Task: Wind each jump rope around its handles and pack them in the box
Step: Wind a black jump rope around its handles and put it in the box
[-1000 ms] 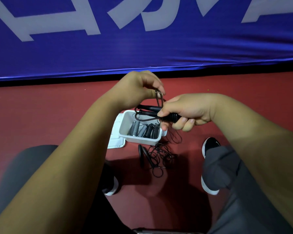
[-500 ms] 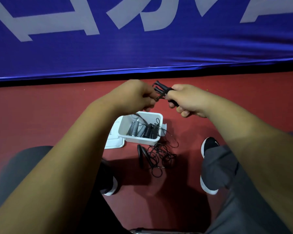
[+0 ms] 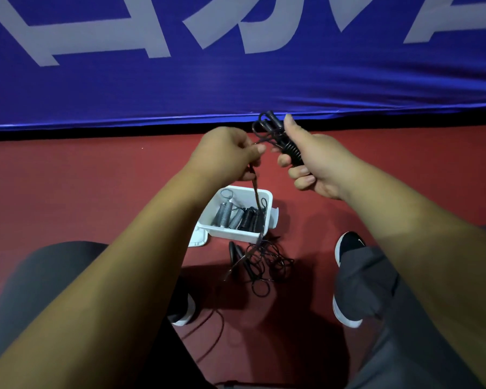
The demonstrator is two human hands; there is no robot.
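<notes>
In the head view, the right hand (image 3: 313,165) was curled around a pair of black handles (image 3: 275,125) held side by side and tilted up and away from the person, with the thumb raised along their right side. Several turns of black cord (image 3: 291,151) sat wound around them just above the fingers. The left hand (image 3: 225,153), just beside the right and apart from it by a small gap, pinched the same cord between thumb and fingers, the other fingers curled in. From that pinch the cord looped up to the handles and also hung down, blurred, across the box toward the floor. The white box (image 3: 267,198) stood open on the red floor (image 3: 68,192) below the hands, between the person's legs, and held wound ropes lying side by side: grey bundles (image 3: 227,215) on the left, black bundles (image 3: 249,219) on the right. A white lid (image 3: 198,239) lay flat against the box's left side. Just nearer the person, a loose rope (image 3: 267,263) lay in a tangle of black loops, its two grips (image 3: 234,252) at the tangle's left edge. A black shoe (image 3: 348,244) with a white sole stood to the right of the tangle, and a blue banner (image 3: 236,85) with pale lettering filled the background
</notes>
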